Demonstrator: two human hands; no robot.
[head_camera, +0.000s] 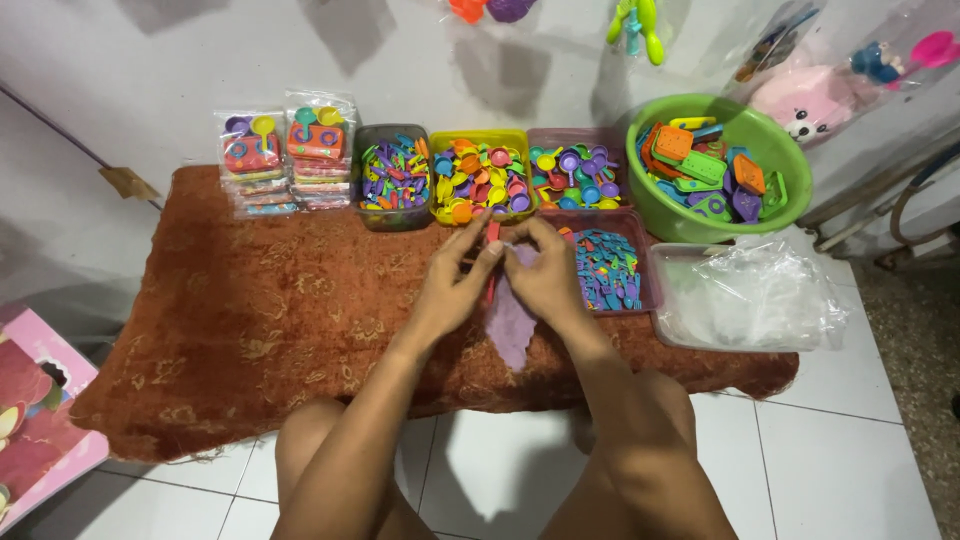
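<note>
Surroundings: a rust-brown patterned cloth (250, 320) covers the low table. Along its far edge, from 10 to 1 o'clock of your hands, stand two stacks of packed toy sets (285, 160), a clear tub of mixed small pieces (393, 175), a yellow tub of scoops (480, 180) and a pink tub of round pieces (575, 175). A green basin (770, 140) of larger toy moulds sits at 2 o'clock. A tray of blue shapes (610, 270) lies just beside your right hand at 3 o'clock, with a heap of clear plastic bags (750, 295) further out the same way. Nothing stands between your hands and the tubs.

Thing in hand: a small clear bag (512, 325), purple-tinted, hangs toward 6 o'clock from your hands onto the cloth. Your left hand (452, 285) and right hand (545, 275) meet at its mouth, fingers pressed together, pinching the top edge. A red stick piece (492, 240) shows between the two hands.
</note>
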